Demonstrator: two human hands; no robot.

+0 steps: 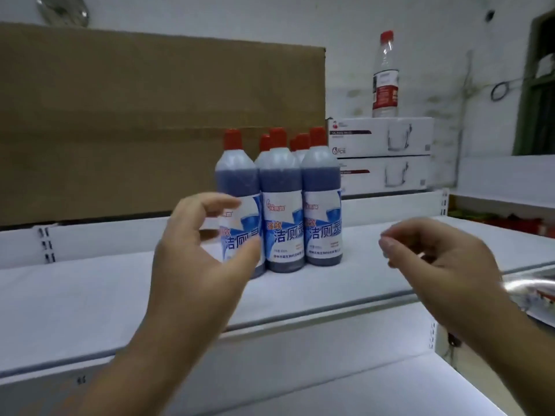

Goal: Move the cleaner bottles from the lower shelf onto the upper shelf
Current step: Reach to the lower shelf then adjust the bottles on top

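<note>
Several cleaner bottles (pixel 282 211) with red caps, blue liquid and white-blue labels stand upright in a tight group on the white upper shelf (pixel 90 298). My left hand (pixel 198 253) is in front of the leftmost bottle (pixel 237 187), fingers loosely curved around its left side with the thumb below the label; a small gap shows between fingers and bottle. To the right of the group my right hand (pixel 435 256) hovers above the shelf, fingers loosely curled and holding nothing. The lower shelf (pixel 360 391) shows only as a bare white strip at the bottom.
A large cardboard box (pixel 150 121) fills the back left behind the bottles. Two stacked white cartons (pixel 384 154) stand at the back right with a clear red-capped bottle (pixel 386 76) on top. A neighbouring shelf (pixel 510 181) lies at the right.
</note>
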